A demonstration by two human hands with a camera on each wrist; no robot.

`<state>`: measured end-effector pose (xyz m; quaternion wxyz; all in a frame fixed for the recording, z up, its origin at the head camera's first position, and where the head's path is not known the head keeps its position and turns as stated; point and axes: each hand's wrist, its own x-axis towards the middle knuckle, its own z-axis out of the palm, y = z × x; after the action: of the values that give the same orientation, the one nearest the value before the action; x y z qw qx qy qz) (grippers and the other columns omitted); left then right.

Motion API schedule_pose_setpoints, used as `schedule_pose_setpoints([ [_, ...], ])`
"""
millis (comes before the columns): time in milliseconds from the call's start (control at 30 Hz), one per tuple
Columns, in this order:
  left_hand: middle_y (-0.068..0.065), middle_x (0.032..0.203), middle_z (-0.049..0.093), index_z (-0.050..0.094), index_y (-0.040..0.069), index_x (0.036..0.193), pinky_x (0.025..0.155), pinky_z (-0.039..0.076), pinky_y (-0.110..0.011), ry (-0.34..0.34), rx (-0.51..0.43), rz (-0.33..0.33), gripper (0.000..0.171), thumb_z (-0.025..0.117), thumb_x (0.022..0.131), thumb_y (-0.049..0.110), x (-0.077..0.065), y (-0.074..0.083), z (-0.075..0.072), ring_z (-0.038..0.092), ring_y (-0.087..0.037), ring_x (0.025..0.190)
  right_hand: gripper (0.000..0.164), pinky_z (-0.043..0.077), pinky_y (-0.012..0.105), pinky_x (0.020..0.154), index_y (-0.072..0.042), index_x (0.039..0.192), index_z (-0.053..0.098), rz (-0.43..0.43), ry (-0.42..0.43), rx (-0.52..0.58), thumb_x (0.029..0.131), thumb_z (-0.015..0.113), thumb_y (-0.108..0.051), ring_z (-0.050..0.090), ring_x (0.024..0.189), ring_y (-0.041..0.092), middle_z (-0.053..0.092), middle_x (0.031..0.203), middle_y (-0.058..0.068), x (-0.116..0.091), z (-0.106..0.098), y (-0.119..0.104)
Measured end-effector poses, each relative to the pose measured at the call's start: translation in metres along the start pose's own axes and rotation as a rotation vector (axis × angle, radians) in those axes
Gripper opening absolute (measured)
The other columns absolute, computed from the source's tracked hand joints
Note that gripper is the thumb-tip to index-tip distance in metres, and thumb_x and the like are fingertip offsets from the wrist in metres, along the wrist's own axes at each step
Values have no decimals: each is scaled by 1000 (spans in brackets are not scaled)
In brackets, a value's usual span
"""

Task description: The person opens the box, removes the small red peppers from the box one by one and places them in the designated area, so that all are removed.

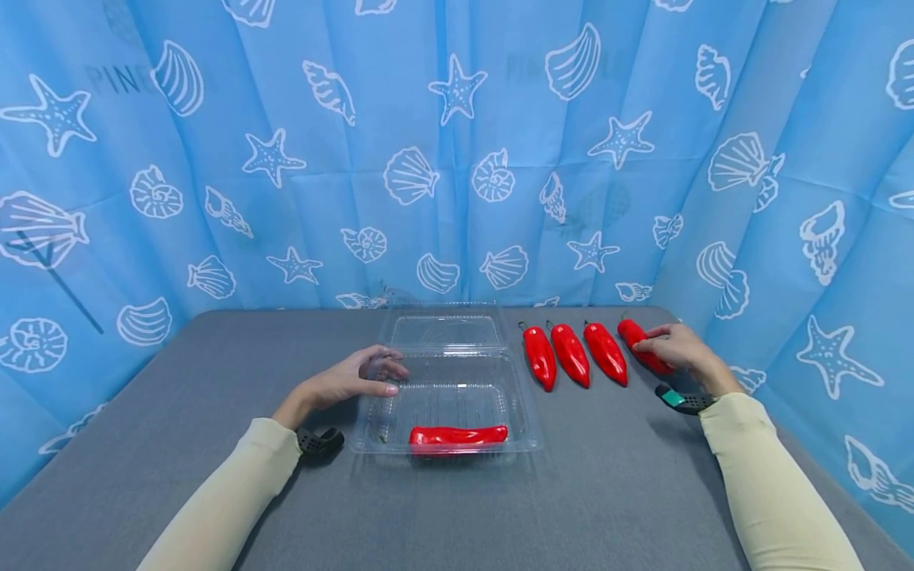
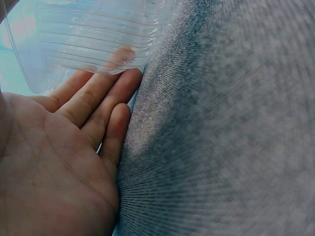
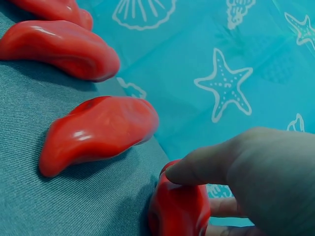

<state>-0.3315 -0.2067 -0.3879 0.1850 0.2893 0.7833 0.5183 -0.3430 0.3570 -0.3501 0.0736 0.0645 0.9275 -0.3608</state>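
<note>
My right hand (image 1: 674, 346) grips the rightmost red pepper (image 3: 179, 211), thumb on one side and fingers on the other. Three more red peppers (image 1: 570, 354) lie in a row on the table to its left. A clear plastic clamshell container (image 1: 524, 396) stands with its lid (image 1: 443, 327) folded back. Inside, along the near wall, lies one red pepper (image 1: 457, 435). At the container's left side is my left hand (image 1: 357, 375), fingers loosely extended and holding nothing. In the left wrist view its fingers (image 2: 110, 93) reach the ribbed plastic wall; whether they touch it I cannot tell.
A grey cloth covers the table (image 1: 600, 492). Behind and on both sides hangs a blue curtain (image 1: 457, 198) printed with white shells and starfish, close to the table's back edge and near my right hand.
</note>
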Motion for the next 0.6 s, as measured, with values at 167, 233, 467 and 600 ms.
schedule_pose_setpoints([
  [167,-21,139,58,34,-4,150,111,36,-60,-4,0,7,79,73,91,31,0,0,0,50,-39,133,77,51,47,87,18,144,31,10,5,-7,96,63,-34,42,116,47,37,133,37,0,1,-2],
  [233,-22,139,57,34,-4,150,111,36,-60,-6,-2,10,79,73,91,31,0,1,0,50,-39,133,77,52,43,85,18,143,32,6,6,-15,97,63,-36,44,114,45,40,132,36,0,1,-3],
  [467,-22,139,57,33,-4,150,111,36,-60,-6,0,10,79,73,91,30,-1,2,0,50,-39,133,76,58,40,86,20,142,32,-40,-8,-8,100,60,-37,59,105,39,49,125,35,-4,0,-9],
  [600,-21,139,57,34,-4,150,111,36,-60,-4,4,8,79,73,91,31,-1,2,1,50,-39,133,77,56,45,90,19,144,31,-53,9,-12,99,60,-37,57,106,41,46,128,36,-8,-1,-18],
])
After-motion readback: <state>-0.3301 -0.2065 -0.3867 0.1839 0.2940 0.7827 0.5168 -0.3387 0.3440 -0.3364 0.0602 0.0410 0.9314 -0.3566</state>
